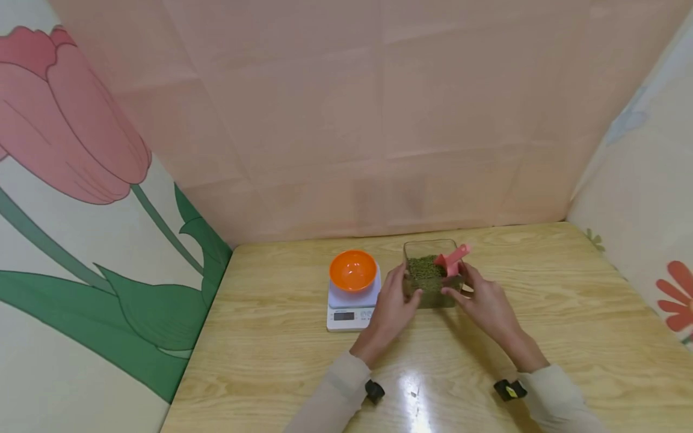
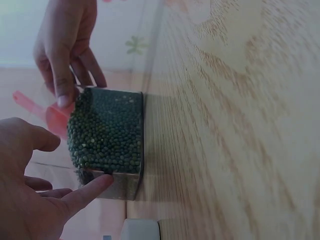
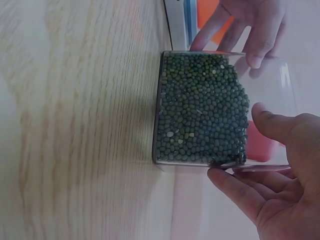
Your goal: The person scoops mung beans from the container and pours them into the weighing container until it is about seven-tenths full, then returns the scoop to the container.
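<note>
A clear square container [image 1: 431, 300] full of green mung beans [image 3: 200, 110] stands on the table between my two hands. My left hand [image 1: 391, 305] holds its left side, thumb toward the front and fingers along the wall. On the opposite side my right hand [image 1: 490, 305] grips the right wall, its thumb at the front near the rim. A pink scoop [image 1: 453, 258] lies in the beans, handle sticking up over the right rim. In the right wrist view the scoop's pink bowl [image 3: 259, 142] shows through the clear wall, behind the right thumb.
Left of the container, close to my left hand, is a white kitchen scale [image 1: 346, 325] with an orange bowl [image 1: 353, 270] on it. The wooden table [image 1: 271, 361] ends at a pink-covered back wall [image 1: 325, 150]. A wall with painted tulips stands at the left.
</note>
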The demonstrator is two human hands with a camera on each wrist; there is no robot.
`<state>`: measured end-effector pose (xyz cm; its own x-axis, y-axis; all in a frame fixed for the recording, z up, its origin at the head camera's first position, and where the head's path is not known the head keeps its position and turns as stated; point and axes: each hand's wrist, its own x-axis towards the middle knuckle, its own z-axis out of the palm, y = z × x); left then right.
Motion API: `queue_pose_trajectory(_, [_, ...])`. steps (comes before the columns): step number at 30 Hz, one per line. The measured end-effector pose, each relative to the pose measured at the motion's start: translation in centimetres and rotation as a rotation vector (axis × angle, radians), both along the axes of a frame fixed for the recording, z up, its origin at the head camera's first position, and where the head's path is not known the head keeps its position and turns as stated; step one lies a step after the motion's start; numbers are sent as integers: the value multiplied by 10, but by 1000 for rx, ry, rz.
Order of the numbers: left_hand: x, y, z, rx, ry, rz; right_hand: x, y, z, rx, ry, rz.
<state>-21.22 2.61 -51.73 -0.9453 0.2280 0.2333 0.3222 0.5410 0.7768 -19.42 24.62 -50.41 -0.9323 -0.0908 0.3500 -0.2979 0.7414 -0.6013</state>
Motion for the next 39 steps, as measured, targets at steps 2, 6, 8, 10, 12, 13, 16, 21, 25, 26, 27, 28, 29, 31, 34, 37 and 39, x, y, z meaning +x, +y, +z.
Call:
queue_pose_trajectory(2, [1, -2, 1, 0, -13, 1, 1, -1, 1, 3, -11, 3])
queue_pose_trajectory(6, [3, -6, 2, -7, -31, 5, 2, -5, 2, 1, -18, 13])
queue_pose_trajectory(8, [3, -7, 2, -12, -25, 7, 3, -7, 2, 2, -12, 15])
queue_pose_trajectory(10, [4, -9, 1, -12, -15, 9, 3, -8, 2, 6, -13, 13])
queue_pose_trajectory(12, [4, -11, 1, -10, 0, 9, 4, -10, 2, 12, -20, 9])
queue_pose_trajectory(13, [5, -11, 1, -8, 1, 9, 4, -10, 2, 14, -24, 8])
queue_pose_trajectory(16, [7, -13, 1, 7, 6, 8, 5, -12, 2, 13, -23, 11])
queue_pose_trajectory(21, [10, -15, 1, 21, 12, 13, 7, -14, 1, -1, -9, 22])
queue_pose_trajectory(25, [11, -16, 1, 20, 28, 15, 8, -16, 0, -6, -9, 24])
queue_pose_trajectory(26, [11, -16, 1, 20, 29, 13, 8, -16, 0, -6, -6, 25])
queue_pose_trajectory(27, [12, -16, 0, 21, 28, 13, 8, -16, 0, -5, -2, 25])
queue_pose_trajectory(28, [12, -16, 1, 23, 26, 11, 9, -16, 0, -4, 2, 26])
queue_pose_trajectory(29, [12, -17, 1, 24, 25, 10, 9, -17, 0, -2, 5, 26])
queue_pose_trajectory(31, [12, -17, 1, 26, 22, 6, 9, -17, 0, 1, 9, 26])
queue_pose_trajectory(34, [13, -18, 1, 23, 23, 5, 9, -17, -1, -2, 7, 28])
queue_pose_trajectory(37, [13, -18, 2, 24, 23, 5, 9, -16, -3, -6, 12, 32])
queue_pose_trajectory(39, [13, -18, 2, 24, 20, 7, 9, -16, -3, -8, 18, 35])
